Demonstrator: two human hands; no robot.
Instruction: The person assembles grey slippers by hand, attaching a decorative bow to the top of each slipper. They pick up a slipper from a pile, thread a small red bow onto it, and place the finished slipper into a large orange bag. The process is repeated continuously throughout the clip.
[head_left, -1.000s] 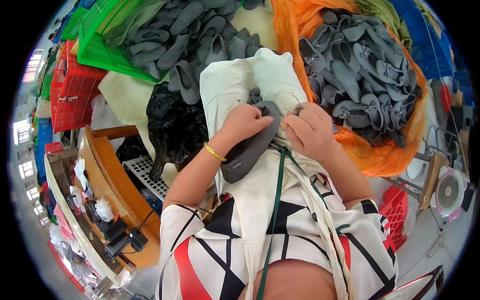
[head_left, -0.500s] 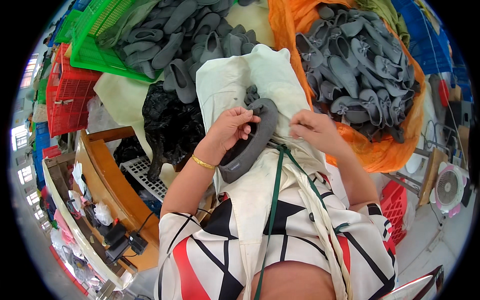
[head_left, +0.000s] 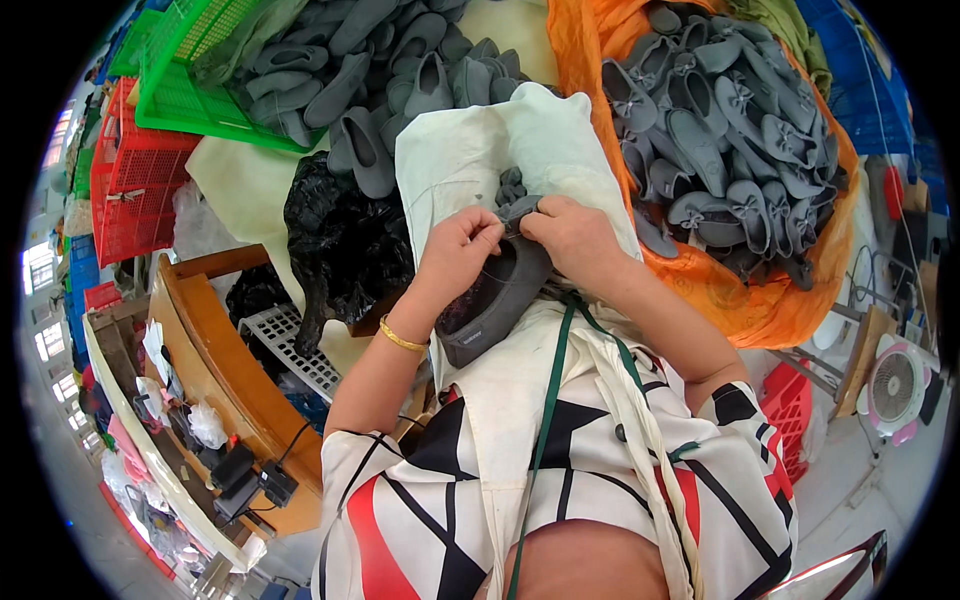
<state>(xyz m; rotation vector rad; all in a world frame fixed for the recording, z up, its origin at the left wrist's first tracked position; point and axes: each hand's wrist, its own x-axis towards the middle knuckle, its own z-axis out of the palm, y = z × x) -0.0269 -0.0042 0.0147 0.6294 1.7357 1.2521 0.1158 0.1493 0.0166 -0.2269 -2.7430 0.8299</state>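
Sacking, bright orange and crumpled (head_left: 750,310), spreads at two o'clock from the hands, packed with dark grey fabric slip-on shoes with bows (head_left: 715,150). At ten o'clock stands a bright green plastic lattice crate (head_left: 190,110), with a loose heap of grey fabric shoes (head_left: 340,95) lying in its mouth and spilling past its edge. A red plastic lattice crate (head_left: 145,190) sits farther out, between nine and ten; its contents do not show. Nearer in, at nine o'clock, slumps a crinkled black plastic bag (head_left: 340,240), its inside equally hidden.

On the off-white cloth apron (head_left: 555,150) over the lap rests a single dark grey fabric shoe (head_left: 510,290), its long axis running from seven o'clock to one and its opening turned up and leftward. Both hands meet at its one-o'clock end, neither clearly nearer. The right hand (head_left: 580,240) grips the rim there between thumb and fingers; the left hand (head_left: 455,260) has its fingertips pinched together beside it (whether on cloth or thread, I cannot tell). Just beyond, at twelve o'clock, lies a small dark grey fabric cluster (head_left: 512,185).
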